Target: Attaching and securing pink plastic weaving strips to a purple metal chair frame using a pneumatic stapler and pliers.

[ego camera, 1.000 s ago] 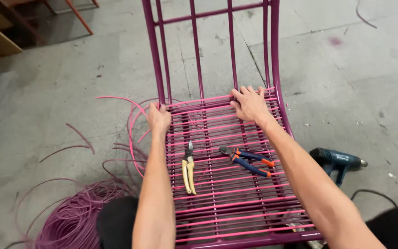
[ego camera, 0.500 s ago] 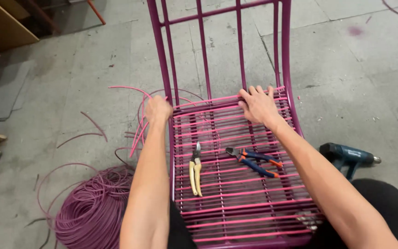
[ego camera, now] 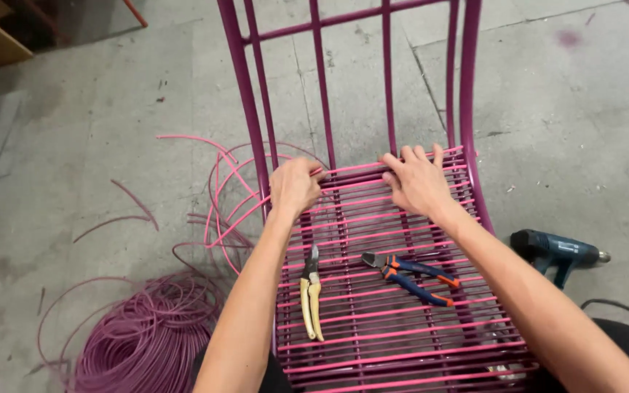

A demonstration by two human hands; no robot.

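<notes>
A workshop: bare, stained concrete floor [ego camera: 111, 109], a coil of pink cord [ego camera: 140, 342], cutters [ego camera: 311, 291], pliers [ego camera: 409, 275] and a power tool [ego camera: 558, 251] beside a half-woven chair frame [ego camera: 256, 131].

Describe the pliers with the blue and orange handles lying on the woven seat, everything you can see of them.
The pliers lie flat on the pink cord rows of the chair seat, right of the yellow-handled cutters. Their dark metal nose points up-left, and the two handles, blue with orange trim, splay slightly toward the lower right. The jaws look closed. Nothing holds them: the left hand and right hand both work the cords farther up the seat, well apart from the tool.
</notes>
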